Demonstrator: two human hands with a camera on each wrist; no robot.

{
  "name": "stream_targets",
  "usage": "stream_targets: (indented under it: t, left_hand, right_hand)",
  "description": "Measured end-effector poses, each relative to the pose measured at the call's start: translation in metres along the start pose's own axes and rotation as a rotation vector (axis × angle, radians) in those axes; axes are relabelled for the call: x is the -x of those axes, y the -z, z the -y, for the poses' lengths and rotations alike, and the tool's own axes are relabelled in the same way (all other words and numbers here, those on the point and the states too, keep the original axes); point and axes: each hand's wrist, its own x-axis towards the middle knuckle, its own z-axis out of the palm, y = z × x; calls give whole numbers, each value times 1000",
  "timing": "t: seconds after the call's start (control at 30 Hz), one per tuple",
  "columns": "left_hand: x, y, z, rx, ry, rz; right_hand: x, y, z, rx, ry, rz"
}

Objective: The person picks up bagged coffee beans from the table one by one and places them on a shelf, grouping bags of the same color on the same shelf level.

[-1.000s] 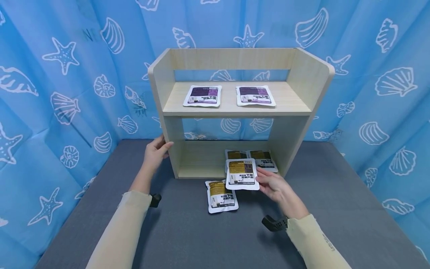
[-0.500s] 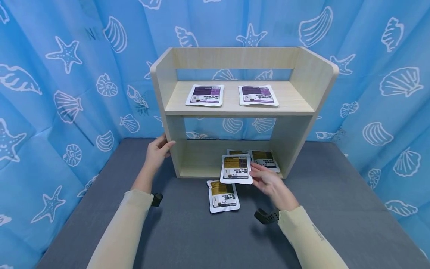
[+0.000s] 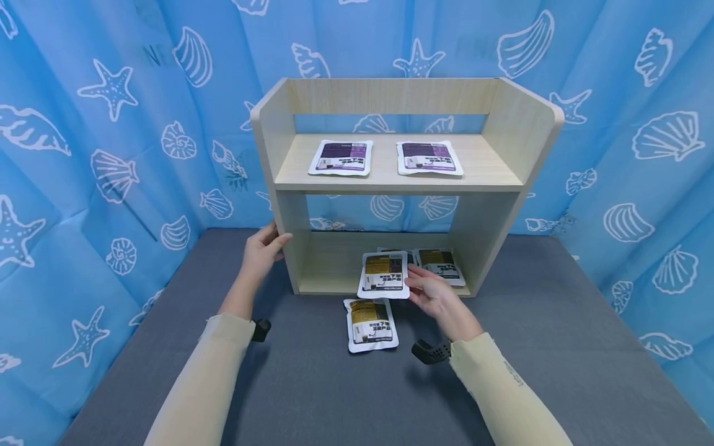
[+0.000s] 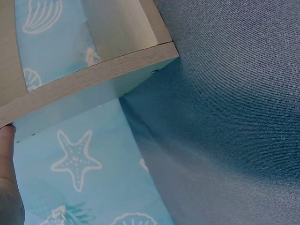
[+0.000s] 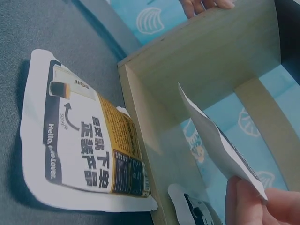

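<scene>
My left hand [image 3: 259,253] holds the left side panel of a pale wooden two-tier shelf [image 3: 398,188], its thumb on the front edge. In the left wrist view, part of that thumb [image 4: 7,164] touches the panel. My right hand [image 3: 437,297] pinches a white pouch [image 3: 383,275] with a gold-and-black label by its right edge, at the mouth of the lower tier. The right wrist view shows this pouch [image 5: 215,136] nearly edge-on, tilted, between thumb and fingers. A similar pouch [image 3: 370,325] lies on the table in front of the shelf.
Two purple-labelled pouches, one on the left [image 3: 341,158] and one on the right [image 3: 429,158], lie on the upper tier. Another gold-labelled pouch [image 3: 440,266] lies at the lower right, beside one partly hidden. A blue shell-print curtain [image 3: 591,124] hangs behind the grey table [image 3: 558,347].
My right hand has carried the held pouch leftward and slightly up, from beside the stacked pouches to before the middle of the lower tier. The left hand stays on the panel.
</scene>
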Motion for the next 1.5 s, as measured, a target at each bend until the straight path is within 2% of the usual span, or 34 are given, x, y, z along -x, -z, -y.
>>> stream_targets:
  t: [0.37,0.73,0.93,1.0,1.13,1.17,1.27,1.37,1.5]
  left_hand:
    - [1,0,-1,9,6,4]
    - [1,1,-1,5,3,-7]
    - [1,1,-1,12,3,7]
    - [2,1,-4,26,11,12]
    - [13,-1,-25,32,40,22]
    - [12,-1,-26,33,48,21]
    - [10,-1,-20,16,31,16]
    - [2,0,-2,10,6,6]
    - [2,0,0,3,-4,0]
  right_hand:
    - [-9,-7,-4,-30,-12,-4]
    - [-15,-13,-5,-4,0,13]
    - [-18,-17,-4,-9,-1,-6]
    - [-19,-18,-5,-9,2,-6]
    - [-22,-20,-7,5,15,-4]
    - [-23,-21,-8,10,20,2]
    - [-24,-22,-9,31,36,-4]
    - [-26,-23,-10,46,41,-11]
    - [-29,-26,-12,62,45,-31]
